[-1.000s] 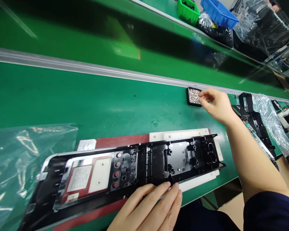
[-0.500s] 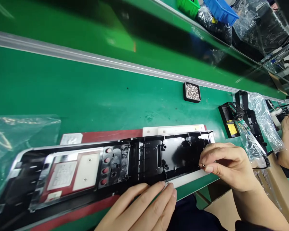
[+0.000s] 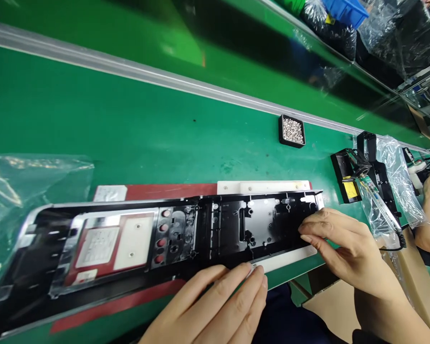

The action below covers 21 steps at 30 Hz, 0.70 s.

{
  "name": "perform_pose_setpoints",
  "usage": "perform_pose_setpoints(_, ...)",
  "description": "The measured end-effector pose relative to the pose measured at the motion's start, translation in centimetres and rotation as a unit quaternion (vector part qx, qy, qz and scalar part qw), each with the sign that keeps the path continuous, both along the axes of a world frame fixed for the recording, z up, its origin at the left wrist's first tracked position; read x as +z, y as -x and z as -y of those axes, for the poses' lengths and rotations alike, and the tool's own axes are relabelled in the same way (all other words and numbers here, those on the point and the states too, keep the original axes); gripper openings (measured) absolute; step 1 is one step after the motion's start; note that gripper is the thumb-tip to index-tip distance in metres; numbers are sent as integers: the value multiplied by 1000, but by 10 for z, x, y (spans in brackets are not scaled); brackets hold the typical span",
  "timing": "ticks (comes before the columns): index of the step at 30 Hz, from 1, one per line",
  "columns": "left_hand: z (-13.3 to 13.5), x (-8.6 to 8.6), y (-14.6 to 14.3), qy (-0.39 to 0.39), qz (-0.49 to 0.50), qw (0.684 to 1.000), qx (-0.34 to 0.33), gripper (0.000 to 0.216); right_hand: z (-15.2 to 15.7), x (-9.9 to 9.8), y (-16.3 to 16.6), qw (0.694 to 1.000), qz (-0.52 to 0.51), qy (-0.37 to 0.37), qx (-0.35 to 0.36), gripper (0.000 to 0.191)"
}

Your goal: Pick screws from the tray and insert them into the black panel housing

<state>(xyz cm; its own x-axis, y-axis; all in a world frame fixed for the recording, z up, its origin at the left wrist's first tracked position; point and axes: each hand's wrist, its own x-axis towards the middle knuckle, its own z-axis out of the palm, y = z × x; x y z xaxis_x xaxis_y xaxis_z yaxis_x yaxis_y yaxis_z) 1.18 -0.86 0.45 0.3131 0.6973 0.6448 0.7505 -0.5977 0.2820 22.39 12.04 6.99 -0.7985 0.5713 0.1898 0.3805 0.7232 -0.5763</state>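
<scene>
Black plastic panel (image 3: 186,239) lies lengthwise along the green counter (image 3: 129,138). Right hand (image 3: 344,248), fingers pinched together, touches the panel's right end; left hand (image 3: 218,310), fingers flat and extended, presses the panel's near edge.

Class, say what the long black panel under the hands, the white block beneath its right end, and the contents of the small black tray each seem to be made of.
Panel: probably moulded plastic, glossy black; it has sharp moulded ribs, holes and shiny reflections. White block: likely matt plastic, flat and evenly white, with small screw holes. Tray contents: apparently small metal screws, a silvery glinting heap, too small to be sure.
</scene>
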Motion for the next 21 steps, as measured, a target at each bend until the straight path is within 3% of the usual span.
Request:
perform_pose_setpoints(10,2,2,-1,-4,-9,1000,24,36,-1,-11,1,995,76,-64,2,22)
perform_pose_setpoints(21,2,3,-4,-5,0,1000,29,29,-13,1,10,979,130,-128,88,20)
